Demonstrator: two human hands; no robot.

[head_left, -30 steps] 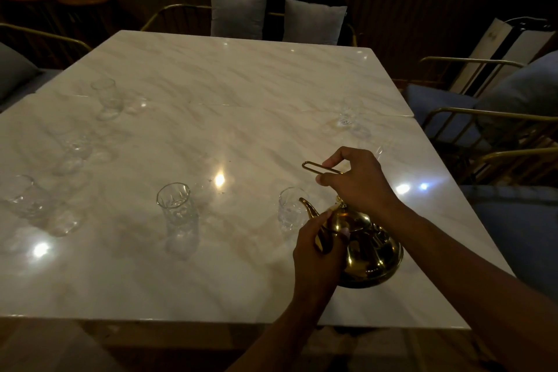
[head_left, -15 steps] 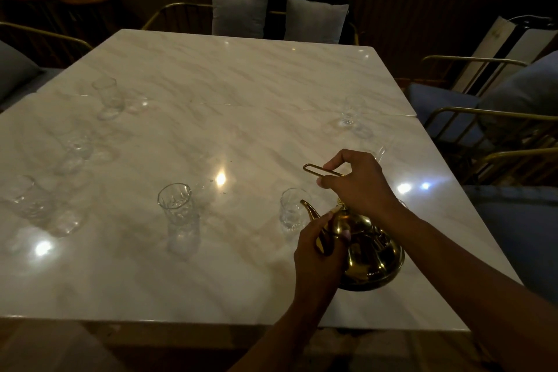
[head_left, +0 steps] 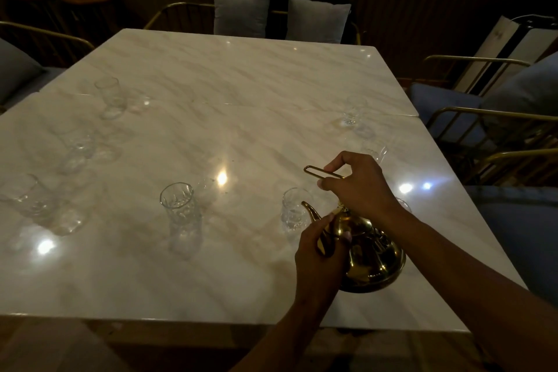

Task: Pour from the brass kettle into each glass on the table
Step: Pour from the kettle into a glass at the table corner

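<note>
My right hand (head_left: pixel 360 187) pinches the handle (head_left: pixel 323 172) of the brass kettle (head_left: pixel 373 254); my left hand (head_left: pixel 320 254) grips near its spout (head_left: pixel 311 212), which hangs just beside the nearest glass (head_left: pixel 292 211) on the bench (head_left: pixel 241 106). Tipping too fast could knock that glass over or spill.

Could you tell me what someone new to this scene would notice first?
Probably the brass kettle near the table's front right edge, its spout beside a glass. The right hand grips its handle from above while the left hand holds its spout side. More clear glasses, like one at front centre, dot the marble table.
</note>
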